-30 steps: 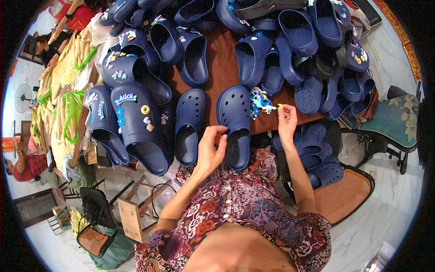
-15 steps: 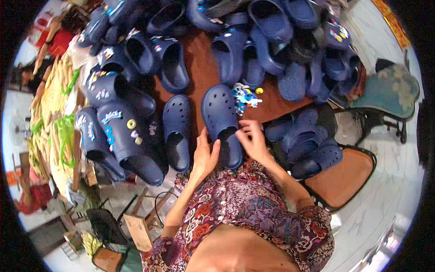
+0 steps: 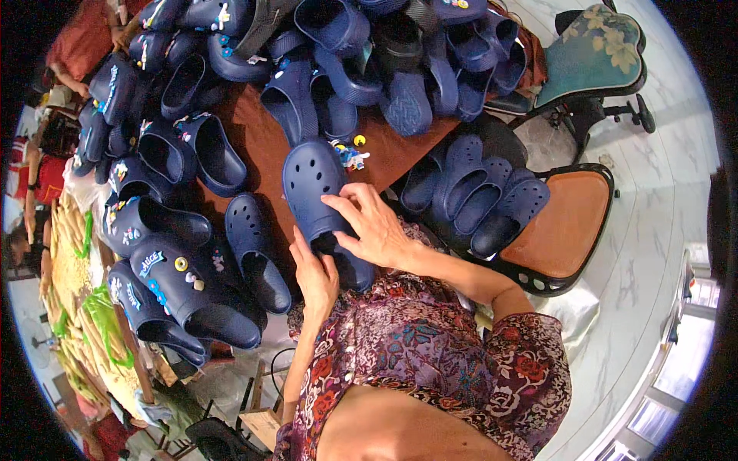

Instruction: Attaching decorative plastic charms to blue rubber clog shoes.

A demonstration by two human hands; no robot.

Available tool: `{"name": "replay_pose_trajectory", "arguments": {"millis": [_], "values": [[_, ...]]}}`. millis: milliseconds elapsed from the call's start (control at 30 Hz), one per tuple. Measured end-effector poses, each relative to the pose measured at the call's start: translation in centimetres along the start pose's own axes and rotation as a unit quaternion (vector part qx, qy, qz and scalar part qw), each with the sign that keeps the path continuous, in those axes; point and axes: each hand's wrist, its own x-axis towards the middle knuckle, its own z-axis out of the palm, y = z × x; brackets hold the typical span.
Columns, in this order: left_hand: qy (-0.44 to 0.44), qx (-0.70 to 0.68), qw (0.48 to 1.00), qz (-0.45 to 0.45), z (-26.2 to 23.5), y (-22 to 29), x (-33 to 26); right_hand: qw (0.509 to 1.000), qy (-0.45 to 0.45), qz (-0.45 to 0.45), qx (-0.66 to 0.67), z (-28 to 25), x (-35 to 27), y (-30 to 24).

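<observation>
A plain navy clog [image 3: 314, 180] with holes in its upper lies toe away from me at the table's near edge. My left hand [image 3: 315, 278] is closed on its left side, thumb over the foot opening. From the right, my right hand [image 3: 377, 230] grips the upper, fingertips on top and thumb at the opening's edge. Just beyond the clog is a small heap of colourful shoe charms [image 3: 350, 157], partly hidden by the toe; a yellow round charm [image 3: 360, 140] lies beside it. Another plain navy clog [image 3: 250, 238] sits to the left.
Navy clogs with charms [image 3: 181, 269] are piled at left. More clogs [image 3: 330, 31] fill the far side of the brown table [image 3: 254, 127]. Several clogs [image 3: 477, 200] lie on the right beside an orange-brown chair seat [image 3: 561, 223]. A green flowered chair [image 3: 592, 58] stands farther right.
My view has turned, so the table contents appear farther left. My right hand has moved from beside the clog onto its upper. Fewer charms show beyond the toe.
</observation>
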Motion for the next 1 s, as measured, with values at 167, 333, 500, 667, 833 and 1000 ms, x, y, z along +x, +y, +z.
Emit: {"name": "replay_pose_trajectory", "arguments": {"millis": [167, 333, 500, 667, 833, 1000], "values": [[-0.069, 0.056, 0.994, 0.055, 0.1, 2.9, 1.1, 0.997, 0.058, -0.02, -0.044, -3.7, -0.3, -0.3], [-0.126, -0.064, 0.977, 0.16, 1.0, 4.5, 1.6, 0.986, 0.119, 0.039, -0.111, -6.0, -2.7, 2.7], [-0.093, -0.077, 0.976, 0.179, 1.5, 2.0, 1.9, 0.967, 0.163, 0.11, -0.163, -11.0, -5.5, 5.1], [-0.082, -0.098, 0.984, 0.124, 1.5, -0.3, 2.0, 0.945, 0.202, 0.139, -0.215, -14.1, -8.4, 8.0], [-0.037, -0.071, 0.991, 0.111, 2.0, -2.5, 2.2, 0.878, 0.187, 0.259, -0.356, -15.1, -10.2, 13.6], [0.013, -0.052, 0.991, 0.123, 3.2, -4.0, 2.8, 0.799, 0.099, 0.355, -0.475, -14.2, -16.1, 24.0]]}}
